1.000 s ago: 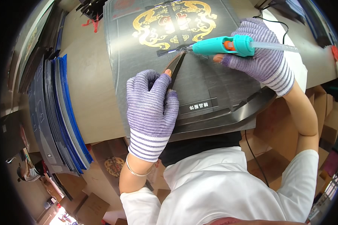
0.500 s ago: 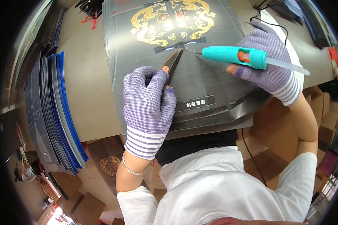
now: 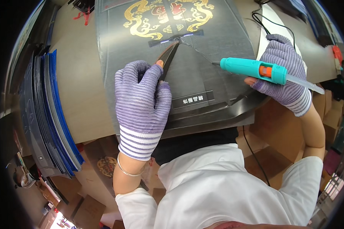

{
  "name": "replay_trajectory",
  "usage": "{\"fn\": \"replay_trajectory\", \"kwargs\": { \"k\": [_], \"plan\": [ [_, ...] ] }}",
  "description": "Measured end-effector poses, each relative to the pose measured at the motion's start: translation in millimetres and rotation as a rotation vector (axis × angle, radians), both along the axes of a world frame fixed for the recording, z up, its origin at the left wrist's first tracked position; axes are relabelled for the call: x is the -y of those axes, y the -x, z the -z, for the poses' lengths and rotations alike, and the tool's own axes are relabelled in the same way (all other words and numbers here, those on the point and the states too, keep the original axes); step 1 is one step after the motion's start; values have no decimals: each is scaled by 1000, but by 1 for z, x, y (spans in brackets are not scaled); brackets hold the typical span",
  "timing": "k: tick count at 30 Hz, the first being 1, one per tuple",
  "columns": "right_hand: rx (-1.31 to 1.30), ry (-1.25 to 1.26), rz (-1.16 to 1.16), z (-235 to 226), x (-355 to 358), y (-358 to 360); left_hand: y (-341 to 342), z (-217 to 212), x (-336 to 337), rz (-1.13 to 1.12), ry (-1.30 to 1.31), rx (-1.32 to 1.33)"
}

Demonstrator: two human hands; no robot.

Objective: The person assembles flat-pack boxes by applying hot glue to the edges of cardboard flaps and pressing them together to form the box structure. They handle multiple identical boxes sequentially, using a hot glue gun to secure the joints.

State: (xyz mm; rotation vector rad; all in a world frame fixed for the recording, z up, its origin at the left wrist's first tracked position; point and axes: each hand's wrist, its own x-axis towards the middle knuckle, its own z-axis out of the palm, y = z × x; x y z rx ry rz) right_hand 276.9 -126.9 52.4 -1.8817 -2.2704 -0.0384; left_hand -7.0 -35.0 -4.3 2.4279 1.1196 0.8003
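My right hand (image 3: 283, 72), in a purple-and-white striped glove with the thumb tip bare, is closed around a teal hot glue gun (image 3: 239, 68) with an orange part. A clear glue stick (image 3: 305, 83) sticks out of its back. From the nozzle a thin strand of glue (image 3: 197, 50) runs to the slit in a black garment bag (image 3: 202, 76). My left hand (image 3: 143, 93), gloved alike, pinches a dark narrow strap (image 3: 170, 59) that meets the bag at the slit. Gold and red ornaments (image 3: 168, 17) decorate the bag's far part; a small label strip (image 3: 193, 99) lies nearer.
A stack of black and blue flat bags (image 3: 51, 114) stands at the left on the grey table (image 3: 78, 76). A black cord (image 3: 262, 21) and a white sheet (image 3: 269, 23) lie at the far right. Cardboard boxes (image 3: 273, 133) sit below the table edge.
The glue gun has moved right and toward me, away from the slit, drawing out the glue strand. My left hand still grips the strap; the bag and left hand appear slightly shifted left and up.
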Motion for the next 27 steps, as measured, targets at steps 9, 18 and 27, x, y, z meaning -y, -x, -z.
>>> {"fn": "replay_trajectory", "kwargs": {
  "k": [9,18,27],
  "plan": [
    [-146,4,-37,-4,-12,0,0,-1,-2,11,-22,-7],
    [-98,4,-125,-18,12,-7,0,1,0,3,-19,6],
    [-47,-6,-211,-18,-28,-4,0,2,-1,6,-26,27]
  ]
}}
